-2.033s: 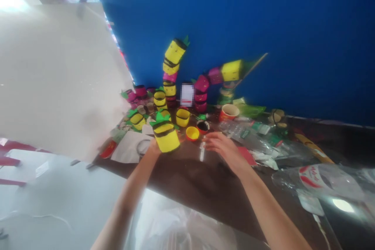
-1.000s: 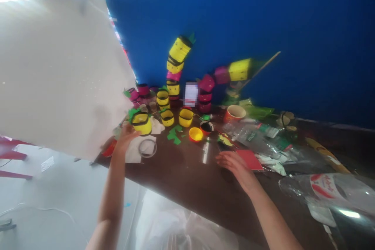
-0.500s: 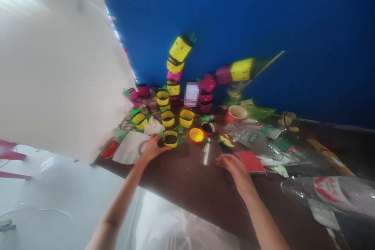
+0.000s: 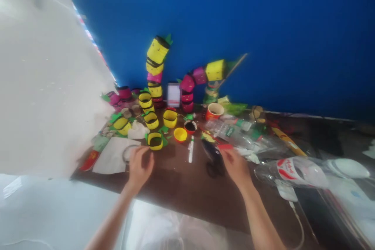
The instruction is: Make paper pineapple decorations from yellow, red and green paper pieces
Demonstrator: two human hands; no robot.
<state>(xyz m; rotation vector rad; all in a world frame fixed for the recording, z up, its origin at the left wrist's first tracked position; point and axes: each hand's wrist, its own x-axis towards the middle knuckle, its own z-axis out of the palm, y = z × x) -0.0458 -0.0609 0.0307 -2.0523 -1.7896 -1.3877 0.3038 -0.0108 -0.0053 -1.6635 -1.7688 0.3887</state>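
Observation:
My left hand (image 4: 140,167) is open and holds nothing, its thumb and fingers curved apart. It hovers at the right edge of a white paper sheet (image 4: 109,158), beside a roll of tape (image 4: 126,155) and just in front of a small yellow pot with a black rim (image 4: 155,142). My right hand (image 4: 236,166) is over a red card (image 4: 225,147), covering most of it. Blur hides whether its fingers grip the card. Left of that hand lies a pair of scissors with black handles (image 4: 215,168). A white marker (image 4: 191,150) rests between both hands.
More yellow pots (image 4: 170,119), an orange-yellow cup (image 4: 180,135) and a red paper cup (image 4: 215,111) stand behind. Stacked yellow and magenta pots (image 4: 155,56) lean by the blue wall. Clear plastic bottles (image 4: 307,172) lie right. A white panel (image 4: 43,86) borders the left.
My left hand has drawn back from the yellow pot toward me. My right hand has moved onto the red card, uncovering the scissors handles. The view has turned right.

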